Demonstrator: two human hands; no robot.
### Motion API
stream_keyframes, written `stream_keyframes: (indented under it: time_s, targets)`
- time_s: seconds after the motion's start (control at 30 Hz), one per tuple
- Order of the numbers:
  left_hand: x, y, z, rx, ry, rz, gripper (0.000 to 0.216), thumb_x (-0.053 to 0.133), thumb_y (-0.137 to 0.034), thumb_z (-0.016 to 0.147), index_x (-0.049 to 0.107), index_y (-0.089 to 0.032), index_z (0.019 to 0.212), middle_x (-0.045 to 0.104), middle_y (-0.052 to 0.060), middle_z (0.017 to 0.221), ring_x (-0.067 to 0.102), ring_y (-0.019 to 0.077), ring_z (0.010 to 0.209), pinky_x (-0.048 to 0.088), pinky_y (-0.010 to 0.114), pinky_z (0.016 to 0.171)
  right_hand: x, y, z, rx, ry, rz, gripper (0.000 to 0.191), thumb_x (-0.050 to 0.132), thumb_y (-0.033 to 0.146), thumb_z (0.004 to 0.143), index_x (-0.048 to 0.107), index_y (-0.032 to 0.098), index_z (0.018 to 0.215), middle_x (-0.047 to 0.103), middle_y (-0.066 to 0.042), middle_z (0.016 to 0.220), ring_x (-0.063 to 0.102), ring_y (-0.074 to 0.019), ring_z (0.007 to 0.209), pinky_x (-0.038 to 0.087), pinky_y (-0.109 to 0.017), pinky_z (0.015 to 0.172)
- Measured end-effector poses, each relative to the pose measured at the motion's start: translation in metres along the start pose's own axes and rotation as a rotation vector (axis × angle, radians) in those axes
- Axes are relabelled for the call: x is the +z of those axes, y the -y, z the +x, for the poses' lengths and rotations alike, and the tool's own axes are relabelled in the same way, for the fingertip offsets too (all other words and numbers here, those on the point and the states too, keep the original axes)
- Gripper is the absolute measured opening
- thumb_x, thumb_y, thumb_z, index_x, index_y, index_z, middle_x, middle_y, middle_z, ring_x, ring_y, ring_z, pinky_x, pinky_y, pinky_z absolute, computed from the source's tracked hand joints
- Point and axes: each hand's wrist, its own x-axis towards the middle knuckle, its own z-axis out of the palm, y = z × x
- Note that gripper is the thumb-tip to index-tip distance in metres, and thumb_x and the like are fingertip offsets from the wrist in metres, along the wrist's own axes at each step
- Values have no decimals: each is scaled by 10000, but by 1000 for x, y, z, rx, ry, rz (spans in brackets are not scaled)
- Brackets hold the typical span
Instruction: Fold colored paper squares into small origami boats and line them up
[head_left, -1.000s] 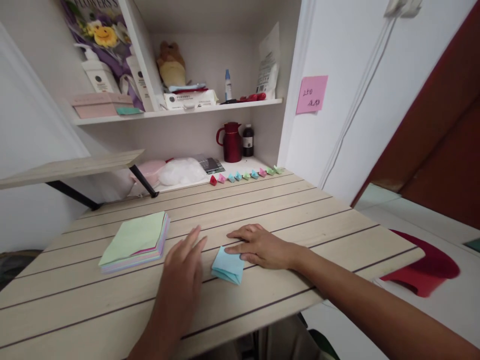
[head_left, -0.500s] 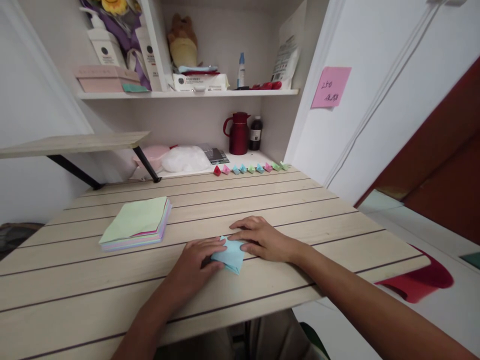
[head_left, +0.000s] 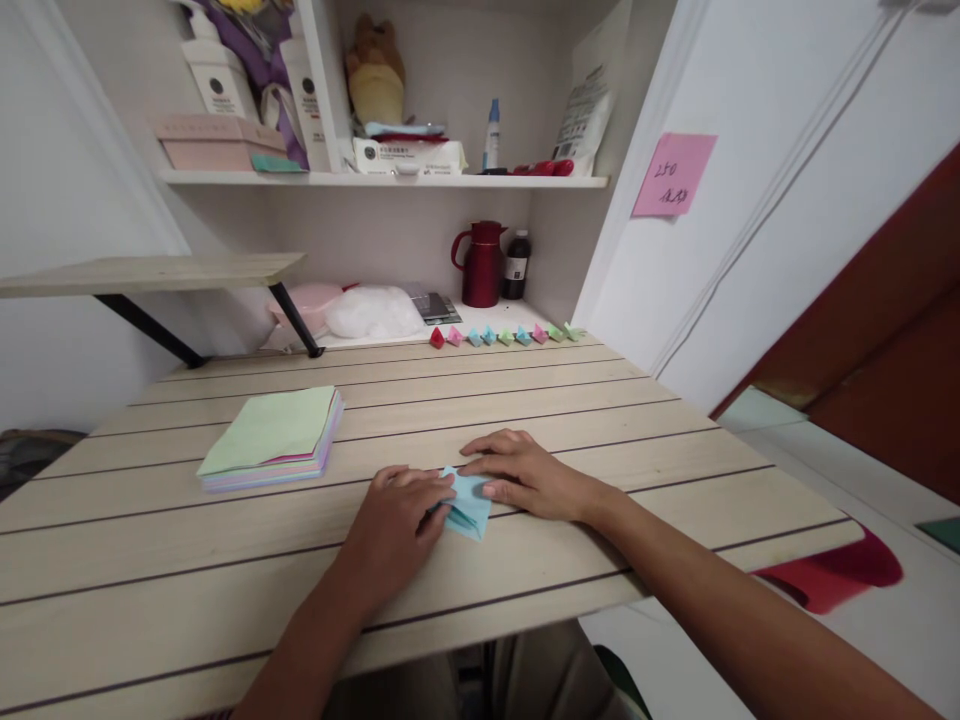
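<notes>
A small folded piece of light blue paper (head_left: pixel 469 503) lies on the wooden table between my two hands. My left hand (head_left: pixel 401 520) grips its left side, with the thumb and index finger closed on the edge. A fold stands slightly raised along the paper's lower part, near the left thumb. From the other side, my right hand (head_left: pixel 529 477) rests with stretched, parted fingers. Its thumb and fingertips touch the right and upper edges of the paper against the tabletop.
A stack of coloured paper squares (head_left: pixel 274 435) sits to the left. Several small folded paper pieces (head_left: pixel 506 338) line the table's back edge. Behind them stand a red jug (head_left: pixel 482 265) and a dark bottle (head_left: pixel 516 266). A raised wooden shelf (head_left: pixel 157 272) is at the left.
My left thumb and fingers have drawn closer together on the paper's left side, and its lower fold has lifted open a little. My right hand has stayed nearly still.
</notes>
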Motion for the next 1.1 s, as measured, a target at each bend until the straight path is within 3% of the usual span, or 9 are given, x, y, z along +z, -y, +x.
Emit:
stream_keyframes:
  time_s: [0.13, 0.33, 0.5, 0.73, 0.8, 0.93, 1.1]
  targets:
    - [2, -2, 3, -40, -14, 9, 257, 538, -189, 885, 696, -308, 1050, 723, -2, 1153, 632, 213, 1110, 392, 487, 998, -2, 0, 0, 9, -3, 45, 378, 368, 430, 1009, 607, 296, 1268, 562, -57, 1351, 479, -225, 1253, 280, -437, 1081]
    - [1, -5, 1, -50, -30, 33, 303, 554, -110, 817, 695, -292, 1013, 719, 2, 1164, 631, 209, 1114, 347, 511, 1041, -5, 1, 0, 32, -3, 108, 392, 347, 439, 1015, 615, 299, 1265, 571, -43, 1347, 474, -215, 1262, 256, -422, 1101]
    - [0, -12, 3, -63, -21, 79, 171, 631, -262, 818, 697, -275, 976, 722, 20, 1158, 632, 241, 1103, 225, 576, 1106, -5, -1, 0, 19, -7, 109, 376, 362, 422, 1015, 609, 297, 1269, 566, -43, 1351, 482, -209, 1252, 255, -426, 1098]
    - [4, -11, 8, -193, -42, -5, 164, 586, -248, 870, 733, -314, 904, 754, -25, 1059, 647, 217, 1046, 318, 541, 1064, -6, -2, 0, 16, -2, 127, 414, 296, 423, 1029, 629, 287, 1235, 577, -46, 1334, 484, -203, 1245, 265, -422, 1089]
    - [4, -9, 9, -218, -49, -49, 150, 609, -232, 847, 741, -301, 871, 756, -24, 1052, 650, 223, 1040, 378, 517, 1025, -6, -2, 0, 5, 4, 136, 385, 373, 468, 1002, 638, 284, 1212, 583, -45, 1326, 485, -207, 1244, 255, -422, 1092]
    - [3, -6, 11, -284, -81, -161, 146, 615, -229, 829, 753, -274, 835, 762, -4, 1023, 659, 222, 1012, 470, 456, 950, -5, -2, 1, 4, 3, 114, 432, 660, 551, 819, 655, 281, 1157, 591, -52, 1315, 487, -238, 1244, 246, -435, 1092]
    - [3, -5, 11, -328, -123, -235, 156, 606, -253, 829, 760, -272, 818, 767, -5, 994, 666, 214, 991, 494, 432, 944, -2, 0, 1, 1, -43, 118, 356, 662, 472, 849, 658, 259, 1135, 621, -69, 1265, 523, -232, 1203, 285, -430, 1059]
